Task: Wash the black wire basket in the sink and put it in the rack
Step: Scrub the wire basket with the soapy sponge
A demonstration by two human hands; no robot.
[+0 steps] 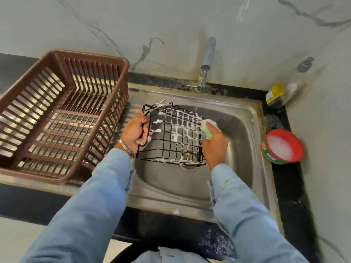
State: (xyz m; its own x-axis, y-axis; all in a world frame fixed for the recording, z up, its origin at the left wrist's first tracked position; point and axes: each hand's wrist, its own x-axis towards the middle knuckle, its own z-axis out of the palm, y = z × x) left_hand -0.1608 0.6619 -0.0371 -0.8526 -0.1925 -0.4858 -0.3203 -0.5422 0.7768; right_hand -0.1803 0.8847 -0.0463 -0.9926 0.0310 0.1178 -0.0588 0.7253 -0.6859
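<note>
Left hand [135,132] grips rim of one black wire basket [171,134], tilted over sink [245,118], soapy | right hand [214,144] pinches one green sponge [207,128] against basket, fingertips hidden | one brown rack [62,114] left, cut off | tap [206,63] running | one soap tub [283,147] | bottle [290,86] blurred

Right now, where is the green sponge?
In the head view, the green sponge is in the right hand, pressed against the right side of the soapy black wire basket over the sink, just below the running tap.
</note>
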